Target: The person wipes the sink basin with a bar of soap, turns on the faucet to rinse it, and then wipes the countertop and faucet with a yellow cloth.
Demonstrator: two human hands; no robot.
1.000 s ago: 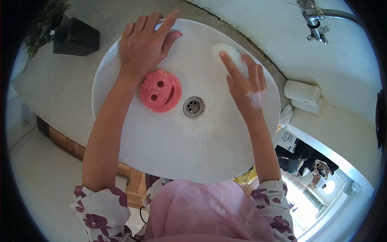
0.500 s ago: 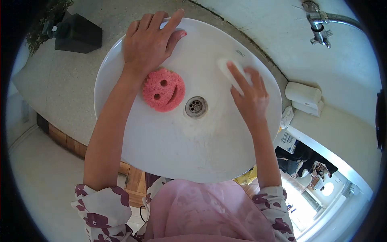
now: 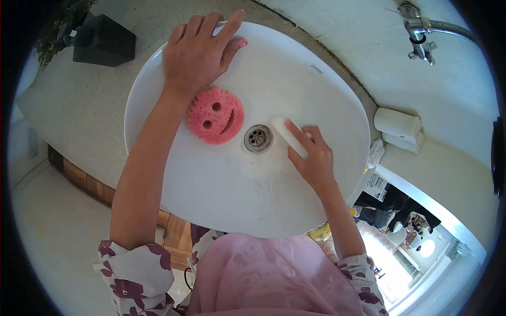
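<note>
A white basin point(image 3: 221, 195) lies in front of me. At its far left, my left hand point(image 3: 199, 51) rests over the rim, fingers extended and thumb apart, holding nothing. Just below that wrist, a round pink smiley-face sponge point(image 3: 217, 116) lies in the basin, its left edge partly behind my forearm. My right hand point(image 3: 315, 158) grips a white block-shaped sponge point(image 3: 287, 134) against the basin surface, right beside the metal drain point(image 3: 258, 138). Faint dark smudges show on the basin below the drain.
A dark square bottle point(image 3: 104, 41) stands on the counter point(image 3: 79, 116) at upper left, near a plant point(image 3: 50, 52). A metal tap fitting point(image 3: 420, 31) juts from the wall at upper right. White paper rolls point(image 3: 398, 126) sit at right. People appear in the distance at lower right.
My right hand has moved the white sponge down and left, from the upper right of the basin to beside the drain. My left hand and the pink sponge stay put.
</note>
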